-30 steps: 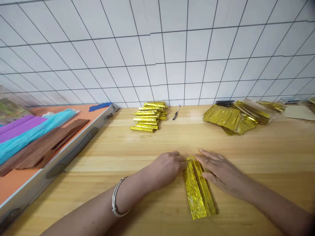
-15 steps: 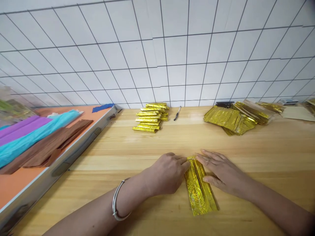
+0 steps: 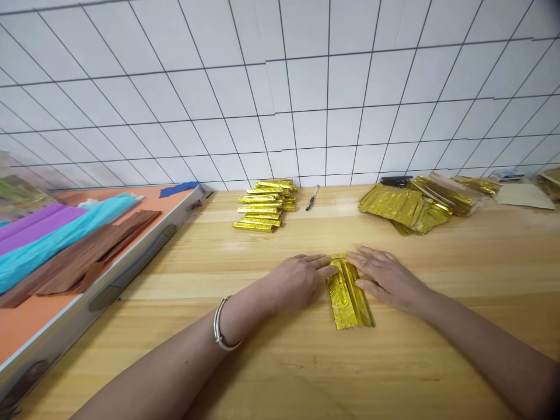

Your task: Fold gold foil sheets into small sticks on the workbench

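A shiny gold foil sheet [image 3: 347, 303] with lengthwise folds lies flat on the wooden table, its far edge between my two hands. From the left, my left hand [image 3: 300, 280] reaches over it with fingers stretched out, the tips resting on its upper left edge and a silver bangle on the wrist. On the other side, my right hand [image 3: 387, 277] lies with fingers apart, touching the sheet's upper right edge. Neither hand appears to grip the foil. The fingertips partly cover its far corners.
Folded gold foil strips [image 3: 262, 207] are stacked near the wall, beside a pen [image 3: 312, 198]. Loose gold foil sheets [image 3: 402, 207] are piled at the back right, near a pale card [image 3: 522, 195]. At left, an orange-topped surface [image 3: 21, 332] holds purple, turquoise [image 3: 70, 233] and brown crepe-like sheets.
The foil sheet and both hands now appear higher in the view, farther from me. My left hand's bent fingers have stretched out flatter along the sheet's edge. The view has shifted slightly.
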Demonstrator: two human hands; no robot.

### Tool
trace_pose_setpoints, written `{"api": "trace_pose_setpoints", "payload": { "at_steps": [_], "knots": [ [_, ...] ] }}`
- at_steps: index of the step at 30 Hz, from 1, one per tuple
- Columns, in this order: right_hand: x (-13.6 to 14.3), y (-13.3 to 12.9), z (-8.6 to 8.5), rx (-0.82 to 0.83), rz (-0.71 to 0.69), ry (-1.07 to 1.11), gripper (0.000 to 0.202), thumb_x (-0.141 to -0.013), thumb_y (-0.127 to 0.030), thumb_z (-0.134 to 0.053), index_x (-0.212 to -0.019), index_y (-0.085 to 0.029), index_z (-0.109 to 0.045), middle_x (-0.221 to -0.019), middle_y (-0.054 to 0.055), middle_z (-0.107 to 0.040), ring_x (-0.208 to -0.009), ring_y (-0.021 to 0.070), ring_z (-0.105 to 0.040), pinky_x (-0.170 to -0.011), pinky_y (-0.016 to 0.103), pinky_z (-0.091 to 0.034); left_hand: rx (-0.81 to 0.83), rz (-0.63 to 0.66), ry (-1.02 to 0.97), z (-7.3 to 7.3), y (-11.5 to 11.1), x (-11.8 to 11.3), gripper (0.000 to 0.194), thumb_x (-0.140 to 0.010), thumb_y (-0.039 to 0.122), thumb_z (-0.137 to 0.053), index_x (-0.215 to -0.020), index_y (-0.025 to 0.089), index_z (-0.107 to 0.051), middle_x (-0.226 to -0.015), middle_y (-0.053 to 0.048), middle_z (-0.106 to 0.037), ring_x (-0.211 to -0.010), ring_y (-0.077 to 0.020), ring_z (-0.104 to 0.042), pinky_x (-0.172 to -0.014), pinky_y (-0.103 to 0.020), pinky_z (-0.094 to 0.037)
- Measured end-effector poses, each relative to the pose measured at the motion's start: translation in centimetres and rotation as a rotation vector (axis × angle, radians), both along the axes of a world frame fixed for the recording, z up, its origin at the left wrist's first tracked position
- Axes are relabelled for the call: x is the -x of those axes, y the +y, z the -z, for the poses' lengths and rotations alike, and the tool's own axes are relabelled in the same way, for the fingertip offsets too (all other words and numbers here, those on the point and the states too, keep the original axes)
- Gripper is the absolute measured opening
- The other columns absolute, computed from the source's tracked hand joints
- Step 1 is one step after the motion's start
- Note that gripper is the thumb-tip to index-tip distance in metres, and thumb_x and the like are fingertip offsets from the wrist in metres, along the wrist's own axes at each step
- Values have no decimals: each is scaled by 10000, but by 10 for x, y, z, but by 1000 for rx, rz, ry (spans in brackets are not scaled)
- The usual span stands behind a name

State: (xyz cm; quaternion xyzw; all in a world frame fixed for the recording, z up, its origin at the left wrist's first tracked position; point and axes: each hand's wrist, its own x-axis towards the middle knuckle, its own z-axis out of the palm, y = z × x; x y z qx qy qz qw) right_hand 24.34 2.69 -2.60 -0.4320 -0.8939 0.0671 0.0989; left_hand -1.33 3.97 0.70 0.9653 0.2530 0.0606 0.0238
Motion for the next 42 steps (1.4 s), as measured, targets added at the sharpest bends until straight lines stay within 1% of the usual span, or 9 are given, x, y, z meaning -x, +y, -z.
{"api": "trace_pose_setpoints", "payload": {
  "at_steps": [3,12,18,21,25,28,33,39,42],
  "knots": [
    [-2,-3,-2,31,-7,3,503,-908,-410,-394,-1385,-255,-356,-1393,59,-443,-1332,237,-286,-1031,459,-303,11,42,21,-4,-6,4,400,-851,262,-462,-1244,188,-459,-1269,-124,-496,-1150,-242,-502,-969,-354,-402],
    [-4,2,-1,84,21,84,480,-892,-419,-411,-1344,-256,-423,-1359,53,-479,-1279,240,-361,-1033,449,-310,39,11,51,-8,-9,0,424,-796,300,-509,-1208,207,-478,-1171,-117,-513,-1055,-248,-532,-928,-368,-432],
    [-15,-5,-1,95,-84,93,510,-880,-351,-437,-1377,-253,-378,-1421,54,-403,-1327,237,-295,-1059,445,-270,-15,25,49,-2,-10,0,393,-814,271,-475,-1201,209,-485,-1180,-117,-525,-1040,-242,-542,-909,-373,-431],
    [-18,-11,-3,84,-143,77,565,-852,-317,-485,-1395,-253,-344,-1454,57,-346,-1339,236,-273,-1072,443,-252,-44,24,33,2,-8,1,397,-825,280,-466,-1212,189,-479,-1226,-136,-514,-1116,-262,-510,-924,-388,-417],
    [-14,-16,-5,24,-123,64,604,-838,-295,-510,-1406,-238,-313,-1459,73,-333,-1324,231,-304,-1060,446,-288,-32,8,11,6,-4,2,434,-834,301,-466,-1249,174,-447,-1293,-143,-490,-1177,-260,-483,-946,-390,-403],
    [-9,-18,-3,-53,-72,43,577,-862,-270,-478,-1409,-232,-299,-1448,90,-350,-1296,221,-356,-1036,444,-339,-12,-16,-16,9,0,3,469,-834,313,-474,-1280,178,-420,-1346,-133,-455,-1222,-258,-451,-978,-398,-378],
    [-6,-18,1,-196,-68,7,535,-878,-237,-464,-1394,-226,-326,-1433,85,-377,-1273,220,-396,-1019,428,-386,37,-30,-64,15,6,4,497,-838,317,-481,-1308,179,-392,-1363,-108,-451,-1243,-240,-435,-1003,-386,-360],
    [-4,-20,-1,-289,-111,-67,426,-910,-224,-419,-1334,-188,-429,-1375,98,-458,-1233,218,-445,-1011,408,-399,61,-34,-86,14,7,4,471,-843,313,-487,-1290,184,-415,-1355,-99,-464,-1229,-224,-453,-995,-369,-368],
    [-2,-24,-6,-312,-174,-97,415,-894,-191,-434,-1308,-194,-466,-1381,100,-450,-1189,231,-485,-981,417,-420,53,-29,-82,14,7,4,473,-844,316,-488,-1292,179,-420,-1361,-104,-457,-1233,-229,-447,-999,-374,-361]
  ]
}}
